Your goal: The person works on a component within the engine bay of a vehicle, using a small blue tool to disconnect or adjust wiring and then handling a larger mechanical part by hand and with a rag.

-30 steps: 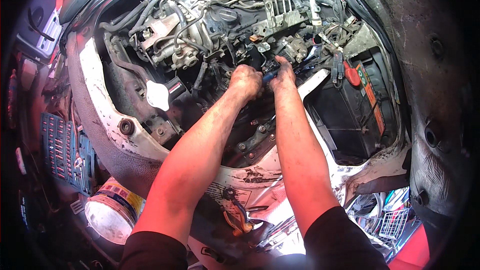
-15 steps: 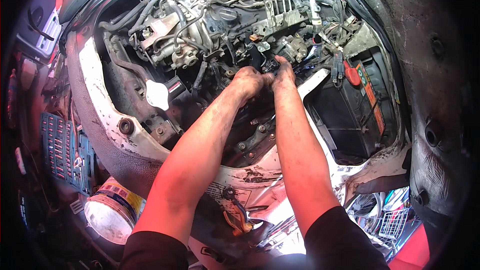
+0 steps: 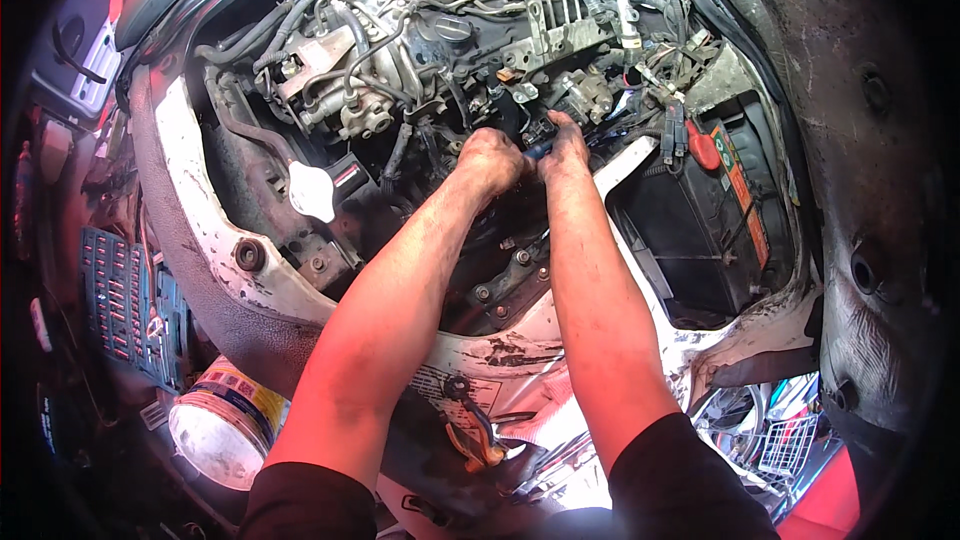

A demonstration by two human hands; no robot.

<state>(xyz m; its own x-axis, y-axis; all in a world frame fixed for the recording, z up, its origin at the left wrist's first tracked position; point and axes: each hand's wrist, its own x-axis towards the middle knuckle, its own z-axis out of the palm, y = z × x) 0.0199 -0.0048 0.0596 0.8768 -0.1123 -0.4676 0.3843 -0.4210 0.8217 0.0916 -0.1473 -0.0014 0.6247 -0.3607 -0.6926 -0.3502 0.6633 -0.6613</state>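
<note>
Both my hands reach down into the open engine bay, low at the front of the engine. My left hand is closed in a fist with its back toward me; what it grips is hidden. Close beside it, my right hand curls its fingers round something I cannot make out, next to dark parts under a metal bracket. A small dark bluish piece shows in the narrow gap between the hands. Hoses and wiring surround them.
A black battery with a red terminal cover sits at the right. Left of my arms is a white reservoir. A socket set and a bucket stand at lower left; orange-handled pliers lie in front.
The gap between my hands has widened slightly, and the bluish piece shows there now. My left hand has turned a little; both hands stay in the same spot.
</note>
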